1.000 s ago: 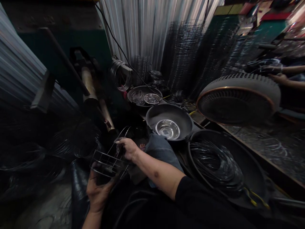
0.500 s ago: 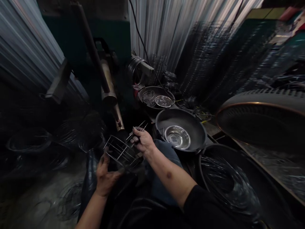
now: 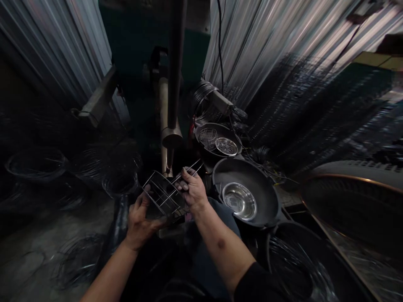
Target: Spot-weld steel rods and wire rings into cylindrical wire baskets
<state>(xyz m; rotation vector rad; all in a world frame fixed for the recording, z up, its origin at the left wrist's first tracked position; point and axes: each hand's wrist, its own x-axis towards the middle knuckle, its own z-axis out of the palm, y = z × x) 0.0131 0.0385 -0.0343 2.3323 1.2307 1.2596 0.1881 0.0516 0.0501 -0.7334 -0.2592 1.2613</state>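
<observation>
A small wire frame [image 3: 163,196] of thin metal rods is held in front of me over my lap. My left hand [image 3: 140,222] grips its lower left side, fingers wrapped round the rods. My right hand [image 3: 191,188] pinches the frame's upper right, where a few loose rod ends [image 3: 192,168] stick out. Just behind the frame stands a vertical machine arm with a metal tip [image 3: 170,142].
To the right, a dark pan [image 3: 261,184] holds a steel bowl [image 3: 239,200]; behind it another pan [image 3: 201,131] holds small metal parts. A large fan grille [image 3: 355,205] lies far right. Wire coils [image 3: 34,163] cover the floor at left. Corrugated metal walls stand behind.
My view has swung left and up. Both hands raised the wire frame and brought it closer to the machine arm's tip; the grip on it is unchanged.
</observation>
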